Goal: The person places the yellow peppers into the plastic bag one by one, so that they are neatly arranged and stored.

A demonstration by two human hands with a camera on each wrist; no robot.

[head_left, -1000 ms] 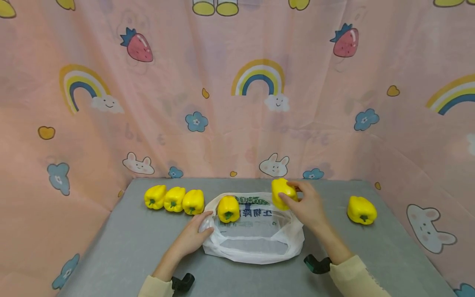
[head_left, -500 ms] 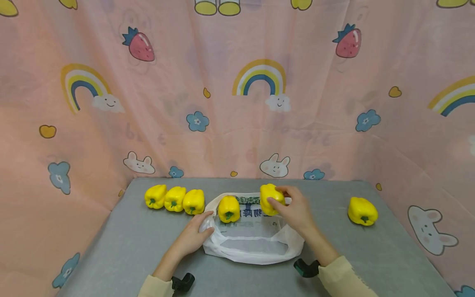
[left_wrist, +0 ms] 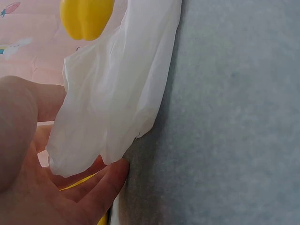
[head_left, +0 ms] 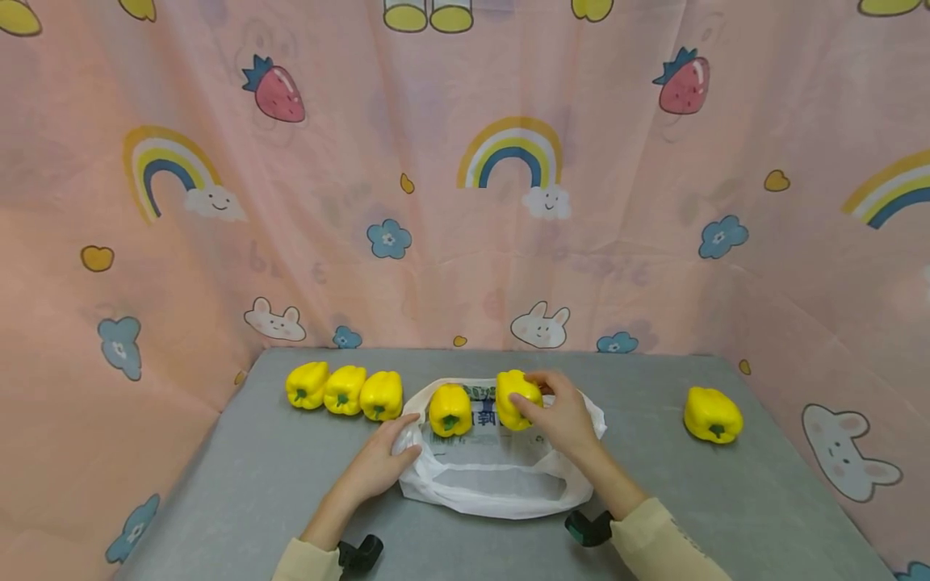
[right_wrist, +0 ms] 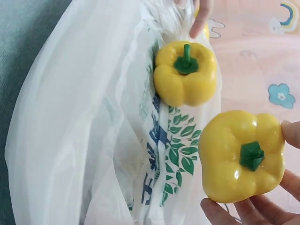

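Observation:
In the head view, a white plastic bag (head_left: 501, 506) with green and blue print lies on the grey table. One yellow bell pepper (head_left: 450, 410) sits on the left part of its printed sheet, green stem toward me. My right hand (head_left: 563, 415) grips a second yellow bell pepper (head_left: 514, 401) above the bag; the right wrist view shows the held pepper (right_wrist: 243, 157) between thumb and fingers. My left hand (head_left: 378, 460) is at the bag's left edge, thumb and fingers spread apart. Up close in the left wrist view, its fingers (left_wrist: 110, 183) touch the bag's edge (left_wrist: 108, 108).
Three yellow bell peppers (head_left: 345, 390) stand in a row at the table's back left. Another bell pepper (head_left: 713, 415) lies alone on the right side. A pink patterned curtain (head_left: 465, 266) hangs behind the grey table (head_left: 240, 484).
My right hand has carried its bell pepper leftward and a little lower, toward the pepper on the bag. My left hand has stayed at the bag's left edge.

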